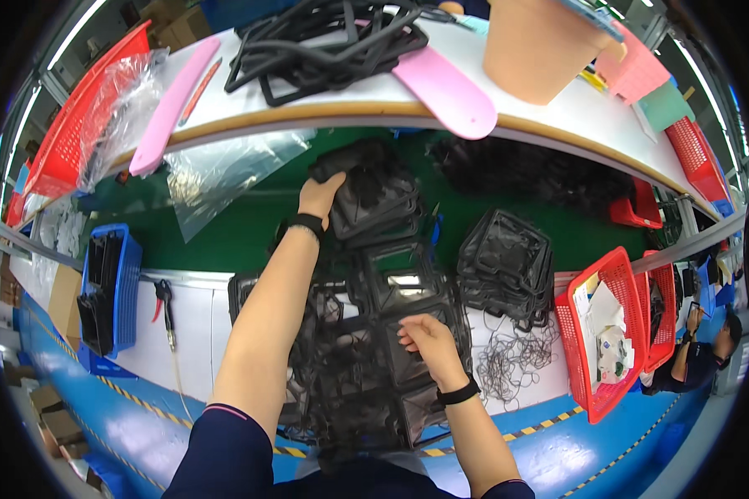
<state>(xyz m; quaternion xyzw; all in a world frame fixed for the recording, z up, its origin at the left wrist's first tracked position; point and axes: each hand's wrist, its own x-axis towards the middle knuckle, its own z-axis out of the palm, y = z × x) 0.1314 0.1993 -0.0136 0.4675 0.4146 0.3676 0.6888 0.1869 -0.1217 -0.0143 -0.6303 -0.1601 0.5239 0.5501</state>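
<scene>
**Operator:** Taking the middle of the view as the clock's centre, where am I?

**Watcher:** Your left hand point(319, 200) is between ten and eleven, at the left edge of the stack of black frames point(374, 208), which stands at twelve on the green desk point(225, 249). Your thumb lies against the stack; your other fingers are mostly hidden, so I can't tell whether they're clamped.

**Operator:** And my right?

**Watcher:** Your right hand point(431, 339) is at five, apart from the left, fingers loosely bent over the spread of black frames point(345, 374) at six. I can't tell whether you're touching one.

**Operator:** Around me?

**Watcher:** You have a second stack point(508, 262) at three, a tangle of dark cords point(516, 362) at four, a red basket point(576, 345) beyond them, and a blue basket point(128, 291) at nine.
</scene>
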